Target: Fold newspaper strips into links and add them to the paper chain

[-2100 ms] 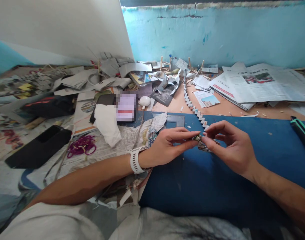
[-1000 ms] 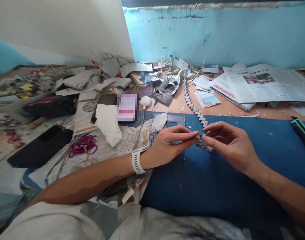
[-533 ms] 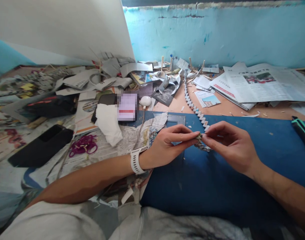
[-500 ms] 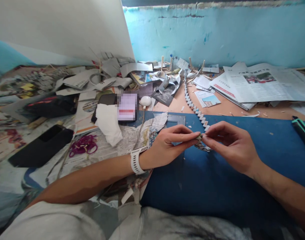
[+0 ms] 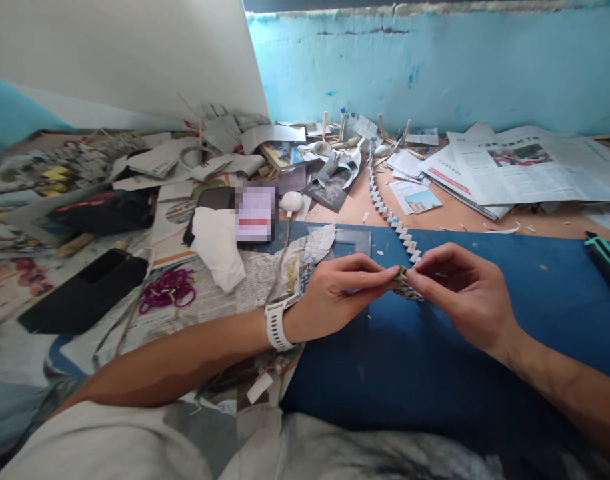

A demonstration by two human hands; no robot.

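Observation:
A zigzag chain of folded paper runs from the cluttered back of the desk down to my hands. Its near end curls beneath my fingertips. My left hand, with a white watch on the wrist, pinches the end of the chain at a small greenish folded piece. From the other side, my right hand has thumb and forefinger closed together against that same end. My fingers partly hide the join. Below both hands lies a dark blue mat.
Newspapers lie at the back right, a green-edged black cutter at the right edge. To the left are a phone, a white tissue, purple cord and a black case. Paper scraps and upright sticks crowd the back.
My fingertips have shifted slightly on the chain's end, and more of the greenish piece shows between them. My left wrist has moved a little to the right.

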